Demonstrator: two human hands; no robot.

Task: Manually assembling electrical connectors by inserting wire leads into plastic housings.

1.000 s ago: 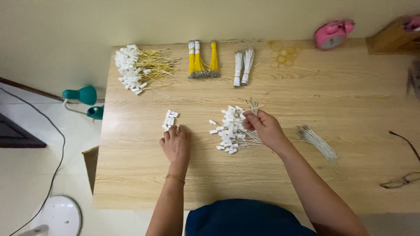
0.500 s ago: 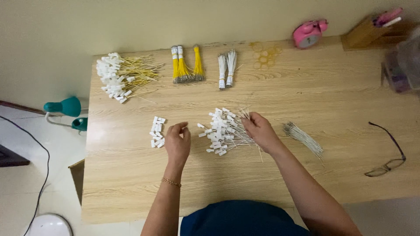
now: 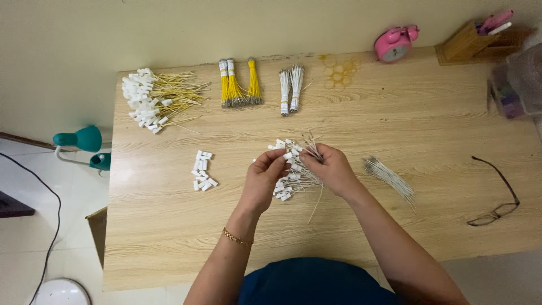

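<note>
My left hand and right hand meet over the middle of the wooden table, both curled in on the pile of thin wires with white connectors that lies between them; the fingertips of each hand are pinched onto pieces at the top of that pile, though I cannot tell exactly how many each one grips. A small heap of loose white connectors sits to the left of my left hand, well apart from it. A bundle of bare pale wires lies just right of my right wrist. Toward the far edge are a heap of yellow wires with white connectors at the far left corner, 3 tied yellow bundles and 2 tied white bundles. A pink alarm clock stands at the far edge, and a pair of glasses rests near the right edge
</note>
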